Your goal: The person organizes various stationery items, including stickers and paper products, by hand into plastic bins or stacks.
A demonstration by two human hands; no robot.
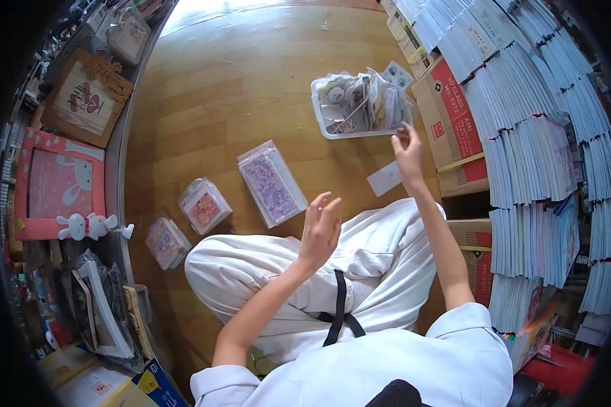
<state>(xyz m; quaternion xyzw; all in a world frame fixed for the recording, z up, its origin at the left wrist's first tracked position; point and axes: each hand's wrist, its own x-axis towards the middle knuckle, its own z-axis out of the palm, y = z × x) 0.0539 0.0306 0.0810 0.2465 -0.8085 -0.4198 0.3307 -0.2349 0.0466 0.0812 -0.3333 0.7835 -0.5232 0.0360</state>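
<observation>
My left hand hovers above my crossed legs, its fingers loosely curled and apart with nothing in them. Just beyond it, a stack of purple-patterned packs in clear plastic lies on the floor. My right hand reaches to the near right corner of a white plastic bin, fingers parted and fingertips right beside the clear packets standing in it. Under my right wrist a small pale card or packet lies on the wooden floor.
Two smaller packs, one red-orange and one multicoloured, lie at left. Cardboard boxes and tall stacks of thin booklets line the right side. A shelf at left holds a pink rabbit frame and a wooden frame.
</observation>
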